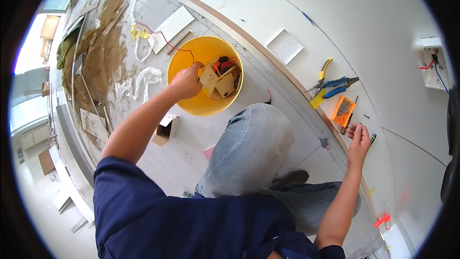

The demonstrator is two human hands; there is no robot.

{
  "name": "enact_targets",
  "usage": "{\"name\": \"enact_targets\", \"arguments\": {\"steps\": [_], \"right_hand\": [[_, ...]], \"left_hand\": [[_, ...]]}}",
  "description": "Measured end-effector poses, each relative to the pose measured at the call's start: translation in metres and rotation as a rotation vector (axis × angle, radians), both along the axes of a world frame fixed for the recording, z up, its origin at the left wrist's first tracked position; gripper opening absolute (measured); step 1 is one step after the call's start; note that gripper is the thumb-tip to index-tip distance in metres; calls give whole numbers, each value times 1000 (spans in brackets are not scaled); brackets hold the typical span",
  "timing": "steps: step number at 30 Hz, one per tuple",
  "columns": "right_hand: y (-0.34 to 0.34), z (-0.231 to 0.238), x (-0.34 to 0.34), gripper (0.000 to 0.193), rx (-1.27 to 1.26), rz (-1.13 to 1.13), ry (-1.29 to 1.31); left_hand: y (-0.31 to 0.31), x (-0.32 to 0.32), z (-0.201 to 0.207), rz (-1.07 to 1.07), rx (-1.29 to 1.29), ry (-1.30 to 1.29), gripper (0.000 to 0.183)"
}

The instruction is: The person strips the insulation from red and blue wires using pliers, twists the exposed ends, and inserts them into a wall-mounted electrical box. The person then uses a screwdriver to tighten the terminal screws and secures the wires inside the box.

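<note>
My left hand [187, 82] is closed at the rim of a yellow bucket [179, 62], with the end of a thin red wire [167, 43] pinched in its fingers. Inside the bucket lie wooden offcuts [224, 86] and a red and black item. On the right, the fingers of my right hand [358, 139] are pressed together over the white surface; what they hold, if anything, is too small to make out. Beside them are an orange box of screws [343, 110], a brown handle partly hidden below it, and a small dark pen-like tool [373, 139].
Pliers with yellow [325, 69] and blue [335, 91] handles lie beyond the orange box. A white square cover [285, 46] rests on the white surface. An open wall box [433, 64] shows wires at far right. Sand [103, 52] and boards cover the left floor.
</note>
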State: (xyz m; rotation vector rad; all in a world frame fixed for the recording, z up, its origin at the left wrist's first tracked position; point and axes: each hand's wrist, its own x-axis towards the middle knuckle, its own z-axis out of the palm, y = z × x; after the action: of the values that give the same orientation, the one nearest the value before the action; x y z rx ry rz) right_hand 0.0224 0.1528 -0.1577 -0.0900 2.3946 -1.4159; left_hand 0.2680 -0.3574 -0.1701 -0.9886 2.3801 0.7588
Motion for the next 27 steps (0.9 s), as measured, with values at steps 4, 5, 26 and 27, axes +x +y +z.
{"name": "enact_targets", "arguments": {"steps": [4, 5, 26, 27], "right_hand": [[-14, 4, 0, 28, -44, 16, -27], [-16, 4, 0, 28, -51, 25, -36], [-137, 124, 41, 49, -676, 330, -573], [-139, 123, 44, 40, -727, 220, -599]], "left_hand": [[2, 8, 69, 179, 340, 40, 56], [3, 13, 78, 193, 352, 69, 56], [122, -102, 149, -978, -519, 1437, 18], [126, -105, 151, -991, -488, 1426, 19]]}}
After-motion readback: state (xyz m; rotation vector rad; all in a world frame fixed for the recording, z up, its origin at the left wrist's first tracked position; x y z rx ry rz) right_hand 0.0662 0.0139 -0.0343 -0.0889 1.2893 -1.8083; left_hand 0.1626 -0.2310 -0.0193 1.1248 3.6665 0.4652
